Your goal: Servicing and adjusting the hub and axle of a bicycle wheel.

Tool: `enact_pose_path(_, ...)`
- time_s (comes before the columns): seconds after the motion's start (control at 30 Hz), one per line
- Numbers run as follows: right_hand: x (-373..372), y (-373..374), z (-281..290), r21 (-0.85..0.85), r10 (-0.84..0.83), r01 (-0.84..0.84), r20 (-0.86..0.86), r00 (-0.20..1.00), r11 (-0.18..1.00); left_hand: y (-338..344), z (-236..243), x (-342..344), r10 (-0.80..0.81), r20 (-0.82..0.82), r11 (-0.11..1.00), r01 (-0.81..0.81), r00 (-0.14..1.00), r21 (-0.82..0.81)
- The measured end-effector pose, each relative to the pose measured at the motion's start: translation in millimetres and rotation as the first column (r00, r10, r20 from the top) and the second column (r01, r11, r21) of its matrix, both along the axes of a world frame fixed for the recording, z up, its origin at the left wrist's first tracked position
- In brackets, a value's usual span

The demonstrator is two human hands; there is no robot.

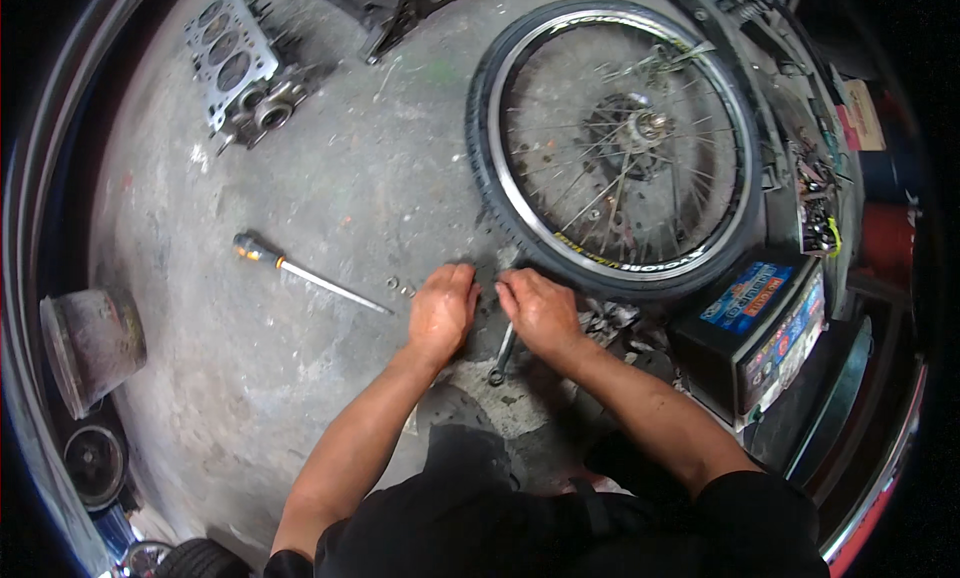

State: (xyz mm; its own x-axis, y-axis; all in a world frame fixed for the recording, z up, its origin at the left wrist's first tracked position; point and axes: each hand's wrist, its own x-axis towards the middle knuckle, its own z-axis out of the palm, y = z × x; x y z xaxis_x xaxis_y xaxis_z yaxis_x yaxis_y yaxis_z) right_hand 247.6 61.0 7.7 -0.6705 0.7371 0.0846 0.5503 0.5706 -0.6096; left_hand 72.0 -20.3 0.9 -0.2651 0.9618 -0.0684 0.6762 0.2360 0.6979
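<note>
My left hand (442,313) is low over the concrete floor with its fingers curled and pressed together. Whatever it may hold is hidden. Close to its right, my right hand (541,313) is also closed, thumb and fingertips together; their contents cannot be made out. A wrench (504,354) with a ring end passes beneath the right hand, and whether the hand grips it is unclear. Small metal nuts (393,282) lie left of my left hand. Farther left, a long screwdriver (325,286) with a black and orange handle rests on the floor.
A spoked bicycle wheel (497,168) with its tyre lies ahead to the right. A boxed black battery (705,353) stands at right. An engine cylinder head (240,68) sits far left, with a dirty bucket (100,348) at the left edge. Metal parts lie at the far edge.
</note>
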Motion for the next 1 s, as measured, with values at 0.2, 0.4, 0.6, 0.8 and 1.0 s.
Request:
enact_pose_path(0.2, 0.1, 0.3, 7.7, -0.097, -0.083, 0.083, 0.008, 0.997, 0.992, -1.2, -14.0, -2.2, -0.099, -0.148, 0.994, 0.091, 0.984, -0.063)
enact_pose_path(0.4, 6.7, -5.1, 11.5, -0.298, -0.173, 0.160, -0.019, 0.985, 0.941, 3.1, -5.0, -4.6, -0.212, -0.211, 0.971, 0.182, 0.954, -0.155)
enact_pose_path(0.6, 5.3, 2.3, 10.8, -0.347, -0.202, 0.195, 0.015, 0.979, 0.917, -0.2, -6.8, -3.6, -0.160, -0.204, 0.982, 0.135, 0.966, -0.131)
enact_pose_path(0.8, -4.2, 24.2, 22.0, -0.296, -0.242, 0.197, -0.122, 0.963, 0.935, 5.2, -19.7, -12.1, -0.211, -0.221, 0.969, 0.174, 0.952, -0.173)
enact_pose_path(1.0, -30.0, 38.5, 69.8, -0.431, -0.093, -0.018, -0.233, 0.968, 0.902, 9.7, 3.9, -36.1, 0.186, 0.354, 0.969, -0.113, 0.917, -0.219)
